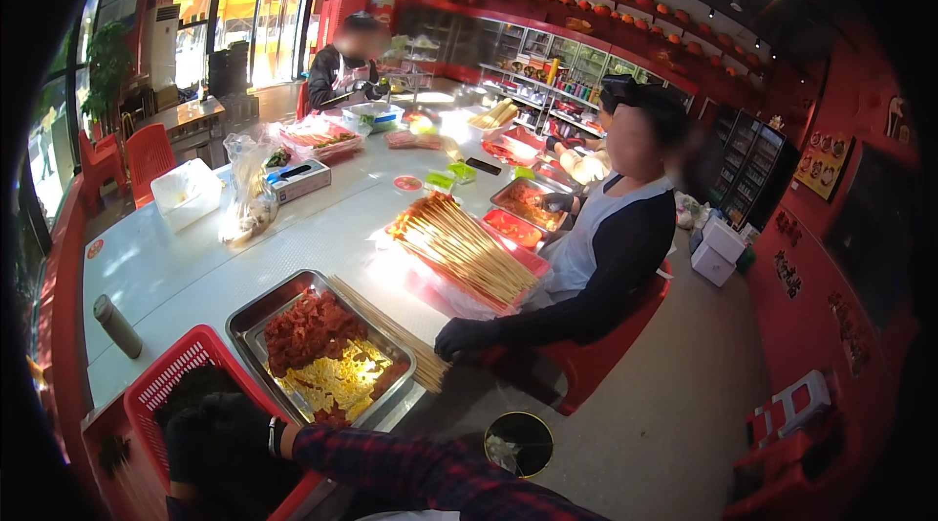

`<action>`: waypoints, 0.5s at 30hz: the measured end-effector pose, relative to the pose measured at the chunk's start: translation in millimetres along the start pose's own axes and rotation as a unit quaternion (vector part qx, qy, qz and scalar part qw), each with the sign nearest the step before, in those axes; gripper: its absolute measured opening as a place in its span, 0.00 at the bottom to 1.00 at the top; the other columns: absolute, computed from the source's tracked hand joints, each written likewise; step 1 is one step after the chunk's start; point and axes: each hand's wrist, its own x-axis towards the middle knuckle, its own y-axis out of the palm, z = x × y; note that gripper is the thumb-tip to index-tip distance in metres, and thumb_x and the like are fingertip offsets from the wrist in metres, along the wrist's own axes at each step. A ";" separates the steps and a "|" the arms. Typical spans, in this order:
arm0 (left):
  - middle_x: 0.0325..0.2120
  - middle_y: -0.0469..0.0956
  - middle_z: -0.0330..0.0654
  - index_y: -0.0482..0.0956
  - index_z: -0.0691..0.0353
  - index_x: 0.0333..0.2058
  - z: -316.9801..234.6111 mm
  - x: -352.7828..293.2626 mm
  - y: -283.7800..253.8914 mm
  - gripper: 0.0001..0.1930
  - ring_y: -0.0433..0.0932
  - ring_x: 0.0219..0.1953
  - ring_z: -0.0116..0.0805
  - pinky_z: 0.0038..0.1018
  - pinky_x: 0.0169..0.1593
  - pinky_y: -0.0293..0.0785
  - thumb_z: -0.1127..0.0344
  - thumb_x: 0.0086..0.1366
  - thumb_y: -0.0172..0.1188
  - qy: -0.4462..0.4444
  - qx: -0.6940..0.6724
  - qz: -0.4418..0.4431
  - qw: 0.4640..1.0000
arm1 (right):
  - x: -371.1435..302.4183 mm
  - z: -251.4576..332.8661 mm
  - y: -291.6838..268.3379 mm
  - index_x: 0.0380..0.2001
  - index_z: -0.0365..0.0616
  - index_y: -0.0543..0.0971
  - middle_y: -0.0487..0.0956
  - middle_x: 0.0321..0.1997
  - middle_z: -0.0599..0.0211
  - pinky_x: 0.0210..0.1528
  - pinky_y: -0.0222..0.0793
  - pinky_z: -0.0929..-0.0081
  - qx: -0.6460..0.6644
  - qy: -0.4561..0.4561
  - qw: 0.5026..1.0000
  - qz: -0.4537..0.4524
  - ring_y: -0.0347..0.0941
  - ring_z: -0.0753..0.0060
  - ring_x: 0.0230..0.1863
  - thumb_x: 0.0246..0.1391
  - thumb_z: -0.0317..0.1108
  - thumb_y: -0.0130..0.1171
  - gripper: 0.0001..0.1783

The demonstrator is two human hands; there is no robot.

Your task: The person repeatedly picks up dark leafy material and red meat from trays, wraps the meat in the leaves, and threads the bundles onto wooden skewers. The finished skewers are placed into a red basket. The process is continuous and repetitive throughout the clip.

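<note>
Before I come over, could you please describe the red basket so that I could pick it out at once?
Find the long white table and go to its near edge. There, just left of the metal tray of red food, is the basket, with a black-gloved right hand at it. Its slotted red wall sets it apart from the tray's solid metal one.

Head-worn fisheye, angled down, across long table (186, 272)

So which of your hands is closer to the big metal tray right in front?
Right. The right hand is at the red basket, just left of the tray's near end; the left hand is farther left.
</note>
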 end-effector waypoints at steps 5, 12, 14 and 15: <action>0.30 0.75 0.40 0.75 0.64 0.33 -5.3 -16.2 -13.7 0.08 0.73 0.33 0.31 0.24 0.39 0.70 0.69 0.56 0.50 -0.083 -0.499 0.044 0.862 | 8.2 -8.7 -1.8 0.28 0.44 0.72 0.73 0.27 0.64 0.35 0.67 0.74 0.380 0.181 0.907 0.007 0.69 0.67 0.31 0.50 0.28 0.45 0.06; 0.40 0.73 0.42 0.69 0.65 0.44 -38.6 -9.9 -16.5 0.13 0.72 0.43 0.32 0.24 0.48 0.68 0.74 0.59 0.46 -0.128 -0.854 -0.007 0.504 | 4.3 -3.8 -13.3 0.34 0.37 0.72 0.75 0.33 0.52 0.40 0.67 0.72 0.085 0.034 0.995 -0.028 0.73 0.60 0.39 0.48 0.28 0.51 0.10; 0.38 0.74 0.42 0.72 0.67 0.41 -30.1 -0.9 -15.4 0.12 0.73 0.40 0.31 0.23 0.45 0.69 0.73 0.58 0.49 -0.121 -0.820 -0.019 0.558 | -0.1 -18.3 -9.8 0.35 0.36 0.73 0.75 0.34 0.51 0.40 0.67 0.70 -0.012 -0.008 1.000 0.009 0.72 0.55 0.40 0.46 0.28 0.52 0.12; 0.37 0.75 0.43 0.74 0.68 0.38 -10.7 -7.8 -9.5 0.11 0.74 0.39 0.32 0.22 0.43 0.70 0.73 0.56 0.52 -0.181 -0.723 -0.057 0.665 | 0.6 -1.4 -6.8 0.35 0.38 0.73 0.75 0.34 0.52 0.40 0.67 0.70 -0.035 -0.023 0.998 0.036 0.72 0.55 0.39 0.45 0.27 0.51 0.11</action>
